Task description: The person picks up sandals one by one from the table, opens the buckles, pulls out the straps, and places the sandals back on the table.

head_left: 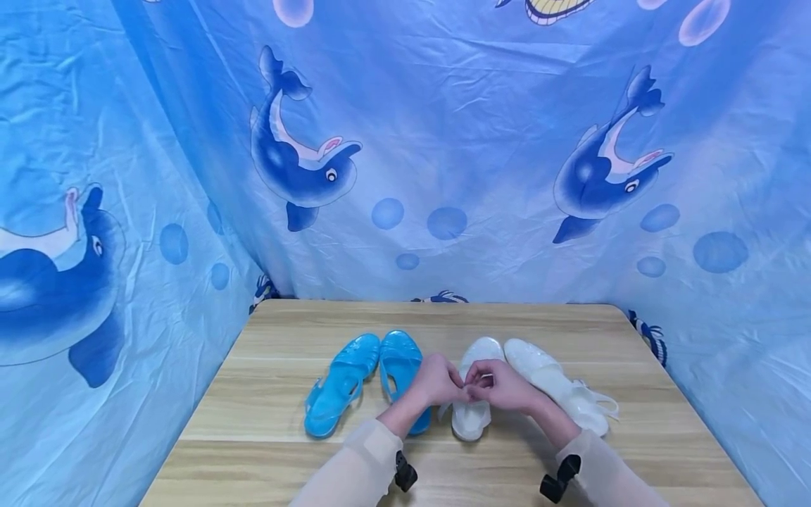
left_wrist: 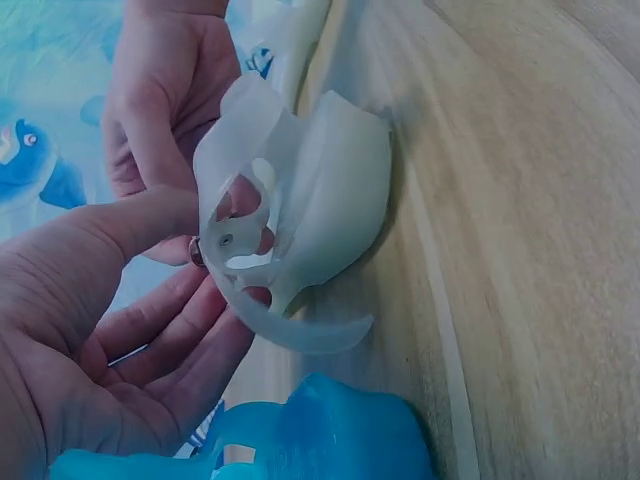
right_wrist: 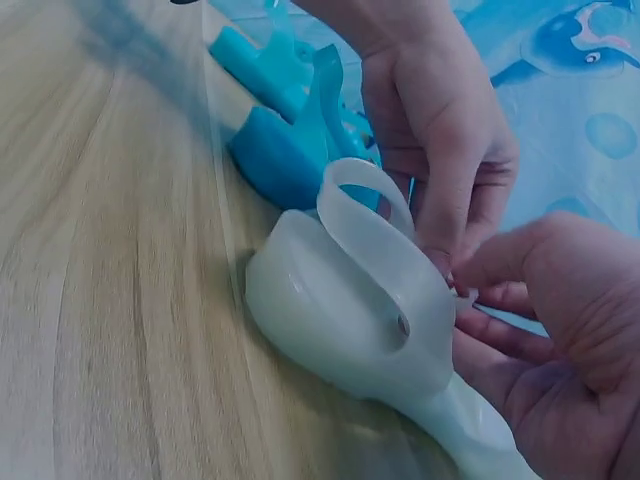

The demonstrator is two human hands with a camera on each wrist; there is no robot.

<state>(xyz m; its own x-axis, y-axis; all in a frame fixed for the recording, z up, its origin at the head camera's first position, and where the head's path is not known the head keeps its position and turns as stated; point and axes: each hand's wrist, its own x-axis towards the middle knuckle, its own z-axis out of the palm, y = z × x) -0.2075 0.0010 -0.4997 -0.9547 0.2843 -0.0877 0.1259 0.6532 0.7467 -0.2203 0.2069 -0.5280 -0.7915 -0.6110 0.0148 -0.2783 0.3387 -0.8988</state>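
Observation:
A white translucent sandal [head_left: 470,422] stands on the table with its toe pointing away, and both hands meet over its ankle strap [right_wrist: 385,262]. With thumb and fingertips my left hand [head_left: 437,380] pinches the strap near a small metallic buckle [left_wrist: 196,250]. From the other side my right hand [head_left: 500,386] pinches the strap at the same spot, its fingertips touching the left ones. The strap's free end curls out behind the heel in the left wrist view. In the head view the hands cover the buckle and the middle of the sandal.
A second white sandal [head_left: 560,387] lies right of the hands, angled outward. Left of them are two blue sandals, one angled [head_left: 331,403] and one partly behind the left forearm [head_left: 400,351]. The wooden table [head_left: 253,422] is backed by blue dolphin-print curtains [head_left: 443,141].

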